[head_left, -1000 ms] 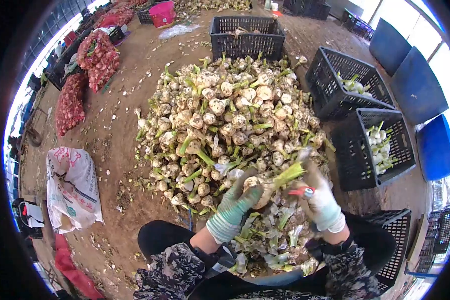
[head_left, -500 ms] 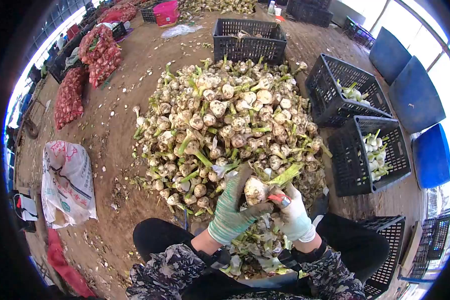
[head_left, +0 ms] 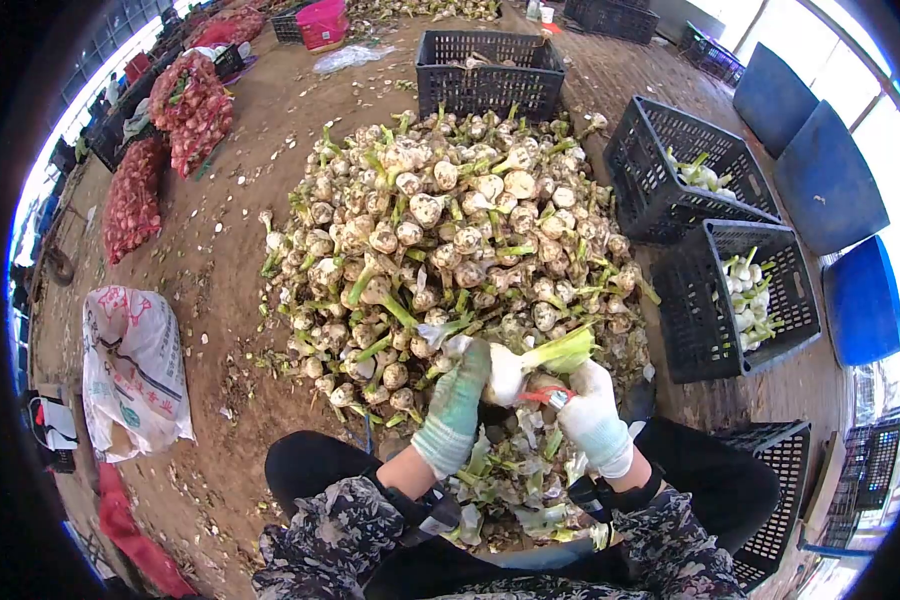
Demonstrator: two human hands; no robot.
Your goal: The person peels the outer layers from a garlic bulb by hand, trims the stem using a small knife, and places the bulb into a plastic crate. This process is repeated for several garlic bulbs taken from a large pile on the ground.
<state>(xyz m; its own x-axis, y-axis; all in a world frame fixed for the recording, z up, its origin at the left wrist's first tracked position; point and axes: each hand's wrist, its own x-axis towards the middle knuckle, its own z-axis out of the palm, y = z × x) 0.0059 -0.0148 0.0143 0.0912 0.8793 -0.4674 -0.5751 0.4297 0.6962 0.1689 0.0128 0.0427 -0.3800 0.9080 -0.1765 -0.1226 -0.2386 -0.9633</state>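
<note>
A garlic bulb [head_left: 505, 374] with white skin and a pale green cut stalk is between my gloved hands, above the near edge of a heap of soil-stained garlic [head_left: 450, 240]. My left hand [head_left: 455, 405], in a green-stained glove, is closed around the bulb's left side. From the right, my right hand [head_left: 595, 415] is closed at the bulb's lower side, under the stalk. A red strip [head_left: 545, 397] shows at its fingertips; I cannot tell whether it is a band or part of a tool. Loose leaves and peelings [head_left: 520, 480] lie below, between my knees.
To the right stand two black crates [head_left: 685, 340] [head_left: 660, 215] holding cleaner garlic. Another black crate [head_left: 490, 95] is behind the heap. A white sack [head_left: 135, 370] and red net bags [head_left: 190, 115] lie left. Blue panels [head_left: 830, 185] line the right side.
The bulb has gone from soil-stained to mostly clean white, and its stalk still points right. My left fingers have drawn in around it, and my right hand has shifted slightly right.
</note>
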